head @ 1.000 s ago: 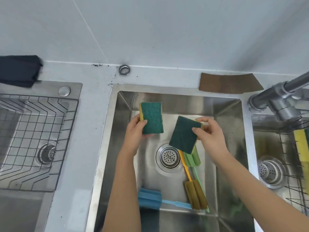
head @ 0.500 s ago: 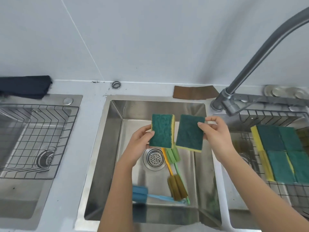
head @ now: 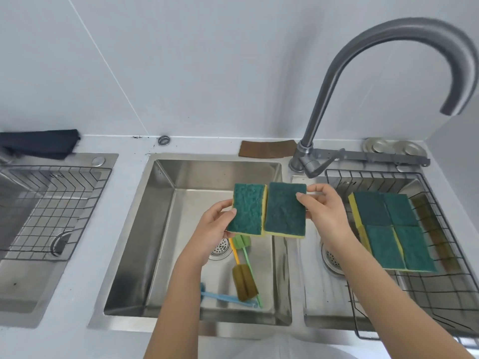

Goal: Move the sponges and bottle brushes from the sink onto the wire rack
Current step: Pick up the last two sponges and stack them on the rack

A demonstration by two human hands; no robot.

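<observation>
My left hand (head: 212, 229) grips one green-and-yellow sponge (head: 247, 208) and my right hand (head: 324, 211) grips a second sponge (head: 285, 209). Both sponges are held side by side above the middle sink (head: 166, 193), green faces up. On the sink floor below lie three bottle brushes: an olive-headed one with an orange handle (head: 243, 281), a green one (head: 242, 240) and a blue one (head: 225, 297). The wire rack (head: 440, 193) over the right basin carries several green sponges (head: 388, 229) laid flat in a block.
A tall curved faucet (head: 326, 89) rises between the middle sink and the right rack. A second wire rack (head: 51, 203) sits in the left basin. A dark cloth (head: 39, 143) and a brown pad (head: 267, 149) lie along the back ledge.
Both hands brought their sponges together and moved rightward over the sink. The view tilted up and right, revealing the faucet and the right rack with its sponges.
</observation>
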